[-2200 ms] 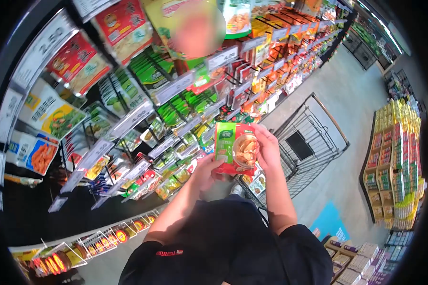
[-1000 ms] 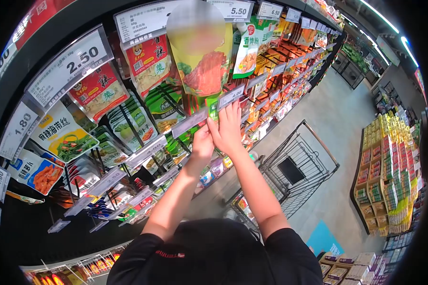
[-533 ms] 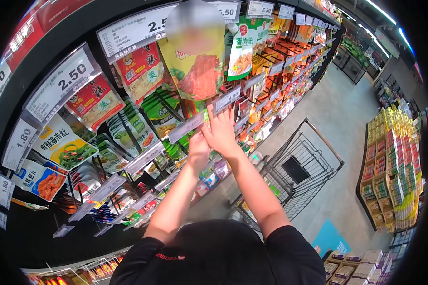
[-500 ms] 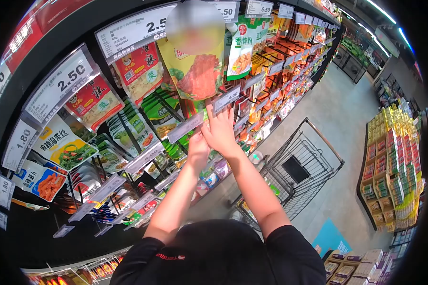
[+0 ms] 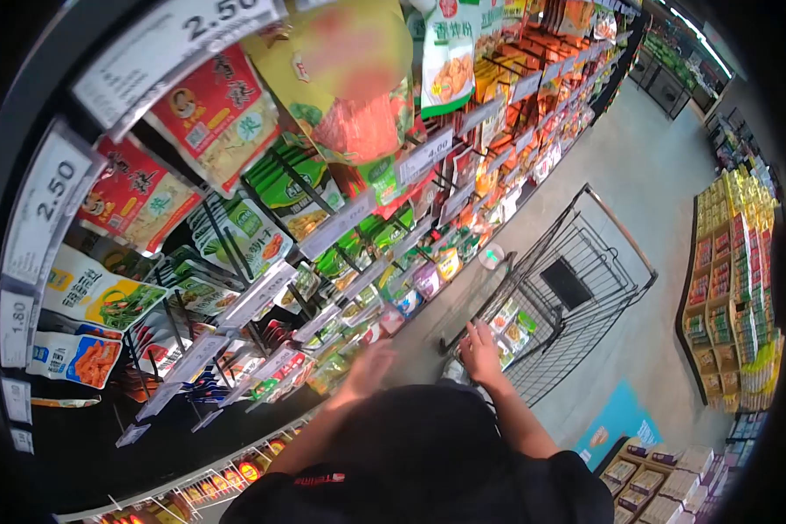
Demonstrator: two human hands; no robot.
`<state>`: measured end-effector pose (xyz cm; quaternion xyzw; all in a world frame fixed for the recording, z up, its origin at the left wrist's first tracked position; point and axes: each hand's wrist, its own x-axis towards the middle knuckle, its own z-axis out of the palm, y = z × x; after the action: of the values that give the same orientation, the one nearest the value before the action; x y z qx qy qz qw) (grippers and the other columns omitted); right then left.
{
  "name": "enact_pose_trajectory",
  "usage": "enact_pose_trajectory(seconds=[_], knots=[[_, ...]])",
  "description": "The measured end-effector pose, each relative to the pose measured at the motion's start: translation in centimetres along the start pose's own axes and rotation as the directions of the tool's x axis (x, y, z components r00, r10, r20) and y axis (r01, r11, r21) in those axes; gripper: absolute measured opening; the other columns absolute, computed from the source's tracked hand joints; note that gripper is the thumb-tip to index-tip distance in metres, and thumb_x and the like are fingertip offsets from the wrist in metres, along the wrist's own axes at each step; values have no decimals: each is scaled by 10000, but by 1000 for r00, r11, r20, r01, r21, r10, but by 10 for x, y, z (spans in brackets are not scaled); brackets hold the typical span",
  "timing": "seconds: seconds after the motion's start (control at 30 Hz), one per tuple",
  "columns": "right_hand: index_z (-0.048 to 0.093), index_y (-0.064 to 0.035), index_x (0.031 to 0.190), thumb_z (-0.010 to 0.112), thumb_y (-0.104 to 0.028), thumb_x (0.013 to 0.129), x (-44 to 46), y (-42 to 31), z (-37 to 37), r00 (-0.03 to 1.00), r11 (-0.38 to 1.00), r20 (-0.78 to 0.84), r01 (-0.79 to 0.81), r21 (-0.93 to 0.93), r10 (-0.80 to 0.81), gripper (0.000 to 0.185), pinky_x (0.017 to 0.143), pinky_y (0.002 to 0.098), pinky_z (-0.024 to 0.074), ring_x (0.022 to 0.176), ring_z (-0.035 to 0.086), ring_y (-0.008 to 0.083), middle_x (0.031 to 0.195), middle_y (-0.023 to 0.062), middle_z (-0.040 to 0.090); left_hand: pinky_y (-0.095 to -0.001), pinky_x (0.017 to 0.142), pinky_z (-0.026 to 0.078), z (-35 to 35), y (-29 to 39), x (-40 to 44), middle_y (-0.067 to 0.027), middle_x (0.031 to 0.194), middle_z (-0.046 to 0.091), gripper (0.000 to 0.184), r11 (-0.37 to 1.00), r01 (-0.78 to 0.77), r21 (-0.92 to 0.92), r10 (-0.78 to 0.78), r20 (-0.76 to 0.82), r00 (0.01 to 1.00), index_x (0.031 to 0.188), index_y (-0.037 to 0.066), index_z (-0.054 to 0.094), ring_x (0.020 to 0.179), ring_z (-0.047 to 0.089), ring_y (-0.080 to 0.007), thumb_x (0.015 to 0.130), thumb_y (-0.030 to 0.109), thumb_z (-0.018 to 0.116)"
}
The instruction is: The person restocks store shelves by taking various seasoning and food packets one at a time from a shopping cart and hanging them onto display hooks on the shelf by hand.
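Hovering apart: left hand by one rack, right hand by one cart

Head view, the only one: two bare hands reach out from one dark top; the left hand is blurred, its fingers looking loosely spread with nothing visible in them, near the lowest packs on the rack; the right hand has its fingers extended and slightly parted, holding nothing, just beside the near corner of the cart; whether it touches the wire I cannot tell. The cart stands on the floor to the right, with one black panel on it and several packets inside, too small to count surely.

On the rack's upper part hang two red packets, one large yellow bag and, in front of its row, one white-and-green bag; one green-and-red packet hangs just below the yellow bag, beside one tag marked 4.00; two large tags read 2.50 and one reads 1.80. Across the aisle rises one large block of packaged goods; one blue floor panel lies nearer.
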<state>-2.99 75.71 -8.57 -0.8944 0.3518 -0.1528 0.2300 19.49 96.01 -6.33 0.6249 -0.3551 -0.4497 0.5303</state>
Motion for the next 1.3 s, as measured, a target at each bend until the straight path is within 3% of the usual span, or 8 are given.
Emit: enact_pose_trajectory(seconds=[0.1,0.27,0.33,0.8,1.03,1.13,1.17,1.3], knots=[[438,-42,1384,477,-434,943,-84,60,33,789,853,326,-476,-215,522,591,1051,606,299,1358,264,500,1439,328,312,-323,853,511,-7,-43,-19,-164,1173,614,428,982,184,46,-181,-53,982,1349,-16,402,985,629,-204,981,163,529],[397,-25,1389,425,-454,958,-150,145,95,615,758,540,-649,-67,575,608,1016,531,385,1238,457,475,1356,298,462,-388,932,473,4,-26,15,-193,1123,630,408,947,193,257,-210,41,977,1293,12,476,1050,621,-317,949,210,571],[476,-8,1309,410,-436,966,-154,155,103,647,783,522,-618,-68,556,552,998,510,401,1149,536,451,1228,301,561,-404,921,478,10,-33,42,-207,1125,622,426,807,-235,542,45,340,939,1269,4,492,1062,610,-361,923,225,605],[654,-25,943,471,-358,946,-146,135,72,697,717,206,-697,-35,687,380,834,506,493,949,631,379,966,217,659,-449,1013,411,170,-28,152,-229,1348,458,580,569,-446,691,-281,673,685,1362,0,398,1211,484,-409,905,296,598],[646,-7,927,551,-269,903,-134,208,91,461,398,251,-878,266,851,280,745,497,507,865,639,402,917,229,663,-453,1008,405,242,-137,201,-306,1353,440,724,675,-193,712,-7,268,963,1439,-5,267,1228,465,-441,892,312,620],[630,-8,955,589,-275,877,-128,252,103,346,288,213,-921,262,914,281,774,481,503,905,635,387,930,215,666,-465,916,461,264,-130,207,-315,1199,562,674,646,64,761,-238,122,964,1433,-4,280,1109,563,-439,923,324,575],[630,-8,955,589,-275,877,-125,265,108,340,279,232,-925,257,912,281,774,481,503,905,635,387,930,215,666,-474,807,496,255,-164,204,-283,1031,642,576,684,-24,729,-89,117,989,1417,0,305,956,632,-438,962,292,507],[542,-16,1101,644,-301,841,-100,317,124,212,175,197,-966,192,957,399,853,474,485,1024,594,377,1067,209,621,-426,752,510,258,-155,202,-205,1128,631,426,633,171,755,-313,47,949,1376,-16,324,890,678,-305,1009,187,399]])
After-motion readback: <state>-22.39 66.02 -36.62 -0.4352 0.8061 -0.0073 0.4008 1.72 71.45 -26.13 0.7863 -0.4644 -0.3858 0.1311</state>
